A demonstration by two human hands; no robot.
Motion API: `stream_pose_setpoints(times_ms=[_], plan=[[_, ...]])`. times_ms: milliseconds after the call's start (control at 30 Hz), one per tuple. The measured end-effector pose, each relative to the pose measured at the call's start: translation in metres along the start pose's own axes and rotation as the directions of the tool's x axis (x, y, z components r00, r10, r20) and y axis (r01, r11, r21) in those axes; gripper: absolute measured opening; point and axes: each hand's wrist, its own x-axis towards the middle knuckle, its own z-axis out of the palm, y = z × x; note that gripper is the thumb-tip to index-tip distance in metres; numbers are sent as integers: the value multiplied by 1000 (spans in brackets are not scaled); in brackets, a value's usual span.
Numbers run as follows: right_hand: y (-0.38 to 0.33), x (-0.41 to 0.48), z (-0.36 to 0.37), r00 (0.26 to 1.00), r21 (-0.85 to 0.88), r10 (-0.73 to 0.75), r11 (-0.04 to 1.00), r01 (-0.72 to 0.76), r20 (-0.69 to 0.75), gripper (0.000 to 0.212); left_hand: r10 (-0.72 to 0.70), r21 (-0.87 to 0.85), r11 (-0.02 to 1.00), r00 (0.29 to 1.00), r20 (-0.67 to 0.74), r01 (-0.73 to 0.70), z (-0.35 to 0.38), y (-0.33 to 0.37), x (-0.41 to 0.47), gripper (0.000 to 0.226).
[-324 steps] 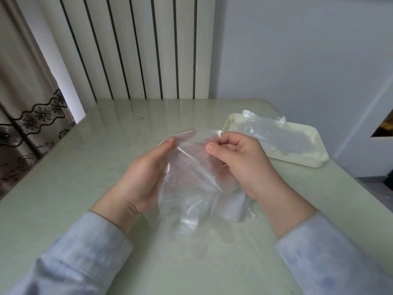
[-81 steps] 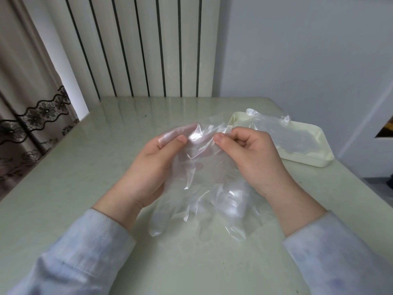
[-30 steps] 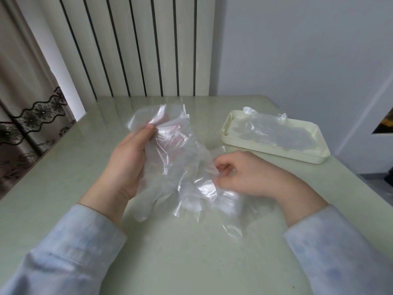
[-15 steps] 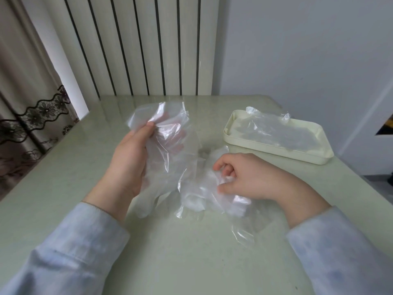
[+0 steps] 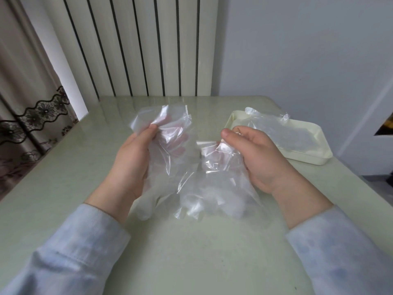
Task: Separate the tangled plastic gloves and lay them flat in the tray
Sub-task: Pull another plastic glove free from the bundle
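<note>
My left hand (image 5: 131, 165) pinches the cuff of one clear plastic glove (image 5: 170, 150), which hangs down with its fingers touching the table. My right hand (image 5: 255, 158) grips a second bunch of clear plastic gloves (image 5: 217, 184), crumpled and resting on the table below it. The two bunches overlap at their lower parts; I cannot tell whether they are still tangled. A cream tray (image 5: 319, 160) sits at the right rear of the table, with a flat clear glove (image 5: 282, 133) lying in it.
The pale green table (image 5: 191, 252) has its right edge close behind the tray. A white ribbed radiator (image 5: 138, 45) stands behind the table, and a curtain (image 5: 25, 116) hangs at the left.
The single bunch held in both hands has been pulled into two. In the last half second my right hand rose from the table with its bunch; my left hand kept its glove raised.
</note>
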Motion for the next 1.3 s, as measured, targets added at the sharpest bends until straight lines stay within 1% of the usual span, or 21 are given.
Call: stream_pose_setpoints(times_ms=[33,100,133,167,267,367,467,533,600,633,733,800,833,900,933,1000,1033,1067,1133,1200,1300], plan=[[0,0,0,998,-28,52,998,-52,-25,48,-6,2,1000,1000,1,6,0,0,0,25],[3,1,0,988,-156,137,977,-146,-70,29,-11,11,1000,1000,-3,11,2,-1,-1,28],[5,0,1,983,-186,160,967,-174,-91,19,-12,14,1000,1000,-4,12,2,0,-1,29],[6,0,1,980,-173,170,967,-187,-106,18,-11,19,1000,1000,-6,11,2,0,-1,30],[2,1,0,983,0,173,985,-173,-67,22,-14,29,999,1000,-8,15,3,0,-3,30],[0,0,1,987,64,154,986,-151,-50,22,-24,16,1000,1000,-13,24,2,-1,-3,30],[7,4,4,981,32,163,986,-161,-107,33,-23,23,999,999,-25,24,2,-1,-2,30],[13,6,2,975,-128,138,978,-162,-176,44,-21,31,999,999,-26,22,3,0,-2,31],[13,6,-2,978,-364,61,922,-133,-201,52,-15,34,999,999,-30,16,3,0,-3,30],[10,4,-4,985,-448,24,888,-99,-170,52,-12,36,999,1000,-29,13,3,0,-3,30],[5,-1,-11,999,-575,-8,818,28,37,44,-9,42,999,1000,-26,10,3,1,-4,30],[6,-4,-13,983,-667,56,741,78,177,41,-8,43,999,1000,-29,9,2,1,-3,30],[7,-6,-13,970,-719,102,689,93,223,46,-7,41,999,1000,-24,8,2,1,-3,30],[12,-6,-12,950,-827,193,552,103,247,57,-8,42,999,1000,-24,9,1,0,-2,30],[15,-6,-12,948,-861,209,497,109,241,54,-9,47,999,1000,-25,10,2,0,-2,31],[18,-3,-12,963,-887,171,447,112,207,28,-11,43,999,1000,-27,12,2,0,-3,30],[18,-1,-12,977,-885,128,455,97,173,13,-9,38,999,999,-32,10,2,1,-3,29],[16,1,-12,985,-864,85,495,89,150,3,-8,38,999,999,-35,9,3,1,-3,28],[13,1,-11,993,-770,-10,630,96,116,15,-11,47,999,999,-47,13,3,1,-4,27],[9,2,-11,994,-624,-85,774,105,61,18,-10,78,997,998,-54,14,2,1,-4,27],[0,1,-6,998,-326,-63,944,60,2,21,14,157,988,998,-69,-3,2,2,-4,23]])
